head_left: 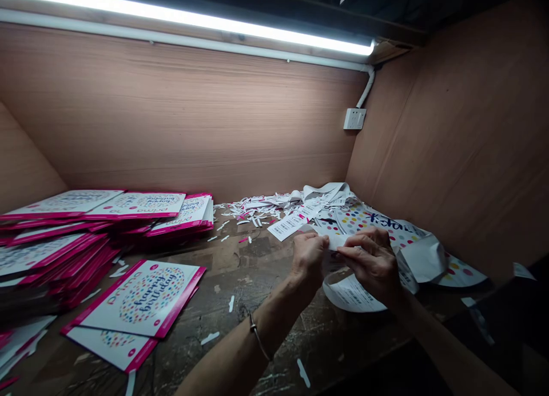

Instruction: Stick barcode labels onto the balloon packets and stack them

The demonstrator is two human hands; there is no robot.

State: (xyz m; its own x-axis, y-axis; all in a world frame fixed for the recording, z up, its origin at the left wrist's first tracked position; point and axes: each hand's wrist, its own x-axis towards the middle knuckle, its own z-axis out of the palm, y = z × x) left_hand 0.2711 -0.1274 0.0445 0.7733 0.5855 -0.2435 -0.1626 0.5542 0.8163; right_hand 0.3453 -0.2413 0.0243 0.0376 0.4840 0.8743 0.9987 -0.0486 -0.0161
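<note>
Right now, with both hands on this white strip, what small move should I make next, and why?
Perhaps lift an edge of the strip with your right hand while your left hand steadies it: both pinch it close together, and the printed loop below looks like peelable labels.

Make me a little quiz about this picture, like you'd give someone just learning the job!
1. Pick one: what do the left grip and the right grip hold? A) a pen, B) white paper, C) a cup.
2. True or false: the light tube is lit.
3. Fill in: the cards say "happy ____".

Key: 1. B. 2. True. 3. Birthday.
</note>
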